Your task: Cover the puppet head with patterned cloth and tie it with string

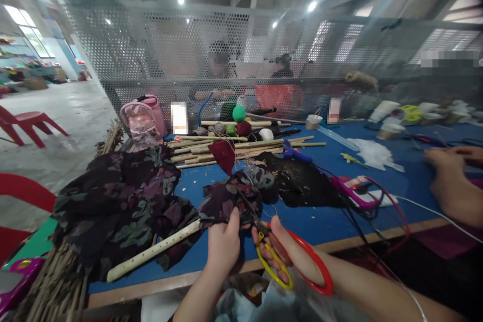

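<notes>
My left hand (225, 241) is closed on a bunched piece of dark floral cloth (222, 201) near the table's front edge. A pale stick with small dark holes (154, 249) runs from this cloth toward the lower left. My right hand (287, 249) holds scissors (319, 274) with one red and one yellow handle loop. Their blades point up and left, against the bunched cloth. A larger heap of the same dark floral fabric (121, 196) lies to the left. Behind my hands are a dark red cloth piece (223, 155) and a pile of pale sticks (199, 151).
On the blue table (305, 224) lie a black cloth (305, 181), a blue glue gun (296, 153), yarn balls and a magenta device (358, 196) with cables. A pink bag (145, 118) stands back left. Another person's hands (453, 176) are at the right. A perforated metal screen (162, 50) rises behind.
</notes>
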The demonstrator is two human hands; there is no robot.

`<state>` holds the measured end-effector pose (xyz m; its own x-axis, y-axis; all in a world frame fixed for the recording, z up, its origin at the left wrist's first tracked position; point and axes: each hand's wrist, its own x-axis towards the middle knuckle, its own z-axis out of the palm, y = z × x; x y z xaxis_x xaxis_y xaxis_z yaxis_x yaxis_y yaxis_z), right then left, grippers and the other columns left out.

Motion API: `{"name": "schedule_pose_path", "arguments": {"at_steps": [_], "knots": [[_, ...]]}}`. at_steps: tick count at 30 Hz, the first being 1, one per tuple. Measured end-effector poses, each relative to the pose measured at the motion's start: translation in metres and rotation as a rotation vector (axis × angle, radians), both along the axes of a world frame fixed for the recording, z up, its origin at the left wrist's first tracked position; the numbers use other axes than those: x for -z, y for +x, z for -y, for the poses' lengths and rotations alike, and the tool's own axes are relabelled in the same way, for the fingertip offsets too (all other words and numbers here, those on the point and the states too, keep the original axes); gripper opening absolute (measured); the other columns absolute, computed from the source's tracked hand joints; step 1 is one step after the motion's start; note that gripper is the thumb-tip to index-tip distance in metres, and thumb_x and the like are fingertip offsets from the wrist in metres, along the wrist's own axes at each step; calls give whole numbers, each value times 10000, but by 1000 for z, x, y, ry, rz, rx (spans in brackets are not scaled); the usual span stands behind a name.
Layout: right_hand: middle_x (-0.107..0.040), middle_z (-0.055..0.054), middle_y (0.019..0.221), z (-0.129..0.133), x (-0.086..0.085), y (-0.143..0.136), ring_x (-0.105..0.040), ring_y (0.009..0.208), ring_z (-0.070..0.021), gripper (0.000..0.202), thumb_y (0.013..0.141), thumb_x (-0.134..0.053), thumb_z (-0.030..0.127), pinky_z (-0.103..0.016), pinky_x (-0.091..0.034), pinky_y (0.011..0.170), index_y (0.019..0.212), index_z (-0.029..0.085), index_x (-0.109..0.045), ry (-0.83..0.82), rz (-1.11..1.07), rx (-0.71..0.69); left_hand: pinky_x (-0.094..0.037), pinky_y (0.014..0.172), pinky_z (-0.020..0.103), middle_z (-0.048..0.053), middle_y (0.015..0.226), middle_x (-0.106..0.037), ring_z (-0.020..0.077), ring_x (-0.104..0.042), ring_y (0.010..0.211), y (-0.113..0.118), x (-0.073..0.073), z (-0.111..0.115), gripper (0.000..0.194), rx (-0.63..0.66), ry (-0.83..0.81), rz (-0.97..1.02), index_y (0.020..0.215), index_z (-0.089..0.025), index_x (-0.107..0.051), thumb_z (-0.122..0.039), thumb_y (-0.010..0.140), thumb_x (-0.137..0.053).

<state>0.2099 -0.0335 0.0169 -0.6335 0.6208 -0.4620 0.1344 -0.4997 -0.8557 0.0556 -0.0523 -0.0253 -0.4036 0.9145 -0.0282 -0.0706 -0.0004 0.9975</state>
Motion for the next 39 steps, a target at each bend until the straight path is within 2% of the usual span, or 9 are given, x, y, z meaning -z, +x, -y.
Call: {"name": "schedule_pose_path", "arguments": {"at_steps": [7, 11, 16, 22, 25, 27, 34, 36, 39], "knots": [[-331, 96, 471, 4, 0, -3, -225, 302, -21, 688, 655, -310, 850, -119, -227, 250, 825, 197, -450, -29, 148, 56, -516, 648, 317, 85, 635, -696, 249, -651, 658, 0, 8, 2, 334, 48, -50, -78, 856, -138, -699, -425, 753, -562], [-340, 94, 481, 6, -6, -2, -236, 307, -16, 689, 658, -319, 845, -125, -252, 272, 812, 188, -456, 17, 142, 32, -499, 663, 301, 84, 609, -680, 228, -633, 637, 1, -2, 10, 352, 104, -105, -163, 723, -142, -695, -421, 787, -489], [-397, 68, 537, 2, -9, -1, -337, 351, -38, 720, 651, -284, 858, -159, -330, 326, 829, 182, -455, 1, 125, -45, -474, 630, 272, 52, 539, -615, 190, -571, 588, 3, -23, 19, 373, 208, -113, -361, 771, -117, -703, -338, 793, -402], [-317, 94, 514, 7, -14, -3, -208, 343, -19, 720, 622, -326, 865, -130, -216, 287, 841, 190, -448, 54, 215, 38, -446, 620, 269, 7, 493, -513, 166, -501, 547, 0, -16, 23, 382, 186, -169, -385, 836, -104, -706, -354, 782, -421], [-295, 97, 488, 11, -11, -1, -185, 335, -16, 678, 663, -341, 835, -135, -169, 294, 805, 182, -453, 88, 212, 37, -438, 593, 260, -12, 461, -470, 163, -502, 542, -1, -15, 25, 377, 186, -207, -298, 787, -107, -703, -401, 768, -467], [-287, 93, 477, 12, -8, 2, -184, 334, -19, 644, 705, -337, 805, -148, -149, 304, 770, 175, -452, 154, 190, 26, -449, 614, 258, 4, 505, -529, 174, -546, 599, -2, -19, 26, 383, 155, -197, -165, 753, -113, -692, -450, 758, -511], [-251, 85, 506, 14, -1, 16, -143, 379, -29, 601, 758, -311, 766, -187, -98, 338, 748, 178, -432, 279, 167, -47, -523, 601, 314, 114, 843, -707, 232, -654, 757, -13, -35, 9, 593, 61, -247, 444, 1012, -103, -650, -614, 734, -531], [-242, 85, 513, 14, 0, 18, -138, 386, -30, 603, 751, -320, 771, -190, -94, 341, 748, 179, -431, 278, 172, -68, -536, 679, 337, 127, 910, -710, 239, -663, 818, -13, -35, 4, 550, 30, -232, 415, 1018, -101, -649, -561, 724, -589], [-245, 94, 502, 16, -1, 18, -131, 363, -25, 616, 725, -324, 794, -180, -94, 327, 766, 187, -422, 178, 158, -48, -452, 927, 353, 117, 1058, -683, 225, -618, 998, -8, -30, 2, 399, -110, -38, 120, 1015, -128, -651, -412, 736, -640]]}}
